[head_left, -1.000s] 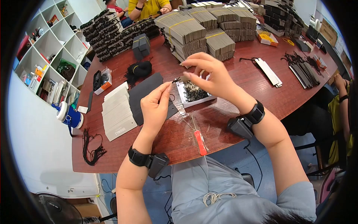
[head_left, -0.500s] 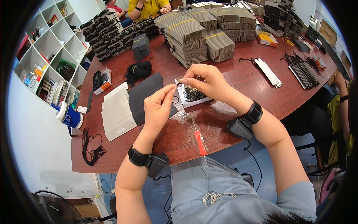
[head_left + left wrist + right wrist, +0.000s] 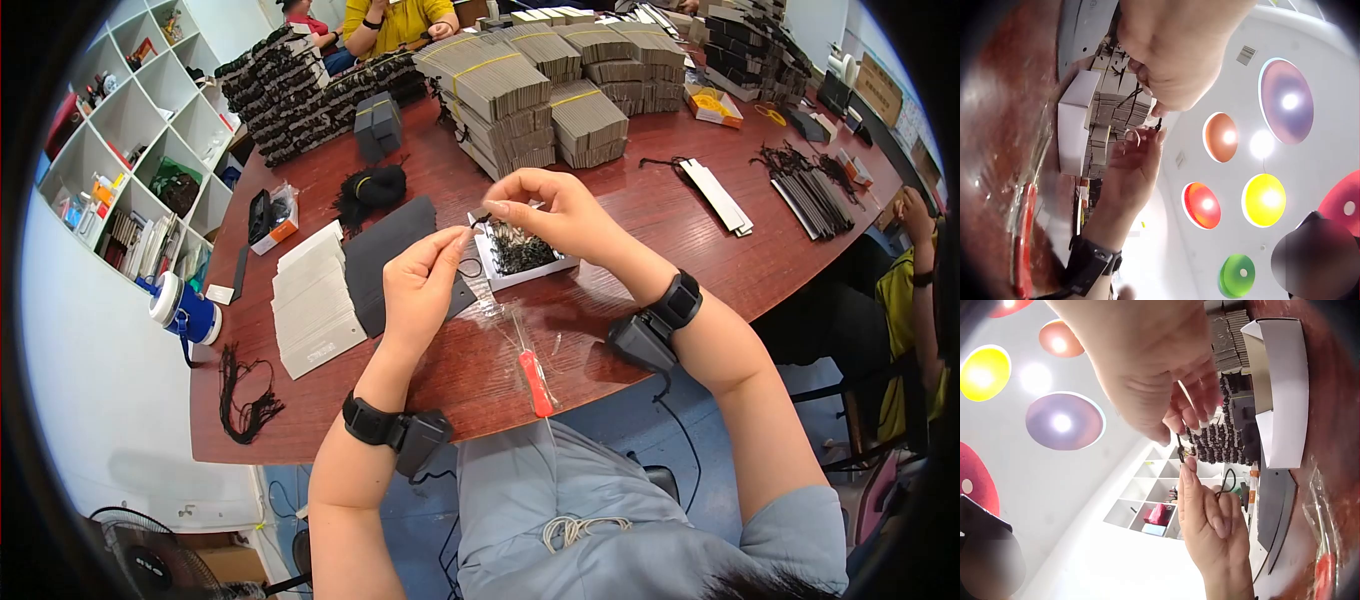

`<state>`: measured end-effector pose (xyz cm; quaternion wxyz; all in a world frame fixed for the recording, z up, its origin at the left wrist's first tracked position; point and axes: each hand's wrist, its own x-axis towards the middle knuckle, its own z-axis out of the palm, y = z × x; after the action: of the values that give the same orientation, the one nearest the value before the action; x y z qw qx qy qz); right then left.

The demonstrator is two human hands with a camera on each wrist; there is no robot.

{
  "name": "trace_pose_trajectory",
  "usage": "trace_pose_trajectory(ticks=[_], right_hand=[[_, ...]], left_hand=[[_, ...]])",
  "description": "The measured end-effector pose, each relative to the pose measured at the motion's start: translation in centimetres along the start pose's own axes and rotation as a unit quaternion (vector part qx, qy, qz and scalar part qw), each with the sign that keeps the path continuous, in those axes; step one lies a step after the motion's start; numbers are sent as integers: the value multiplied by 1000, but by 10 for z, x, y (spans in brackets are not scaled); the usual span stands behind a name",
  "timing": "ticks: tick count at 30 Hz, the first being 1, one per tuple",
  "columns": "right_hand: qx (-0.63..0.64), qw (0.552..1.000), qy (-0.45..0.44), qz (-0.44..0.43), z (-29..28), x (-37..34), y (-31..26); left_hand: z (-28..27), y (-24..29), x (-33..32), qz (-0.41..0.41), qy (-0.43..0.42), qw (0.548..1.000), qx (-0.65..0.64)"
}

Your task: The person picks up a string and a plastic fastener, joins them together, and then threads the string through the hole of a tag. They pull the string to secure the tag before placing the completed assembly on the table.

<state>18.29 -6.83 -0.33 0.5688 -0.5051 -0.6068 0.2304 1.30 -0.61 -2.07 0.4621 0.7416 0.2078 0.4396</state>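
My left hand pinches a short black cord between thumb and index finger, and a loop of it hangs beside the fingers. Opposite it, my right hand holds the cord's other end at its thumb and fingertips. Between the two hands a small knot shows in the right wrist view. Both hands are raised over the table near a white box, which contains a heap of small black cord pieces. Just in front of the box lies a red-handled tool with a thin shaft, on clear plastic.
Left of the hands lie black card sheets and fanned grey cards. A black cord bundle sits behind them. Banded grey card stacks rise at the back. A blue jug stands at the left edge; white strips lie right.
My right hand came down from above with fingers spread and took the cord's end beside my left fingertips. Since then it has drawn slightly up. The left hand keeps its pinch.
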Motion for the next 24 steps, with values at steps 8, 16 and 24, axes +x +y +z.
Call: trace_pose_trajectory(ticks=[8, 16, 24], right_hand=[[36, 994, -102, -16, 2, -4, 1], [-34, 997, -72, -9, -3, -2, 6], [-31, 997, -58, -46, -1, -2, 5]], left_hand=[[1, -1, -1, -16, -51, 999, 6], [0, -3, 1, -11, -50, 999, 14], [-1, 5, 0, -69, -55, 995, 35]])
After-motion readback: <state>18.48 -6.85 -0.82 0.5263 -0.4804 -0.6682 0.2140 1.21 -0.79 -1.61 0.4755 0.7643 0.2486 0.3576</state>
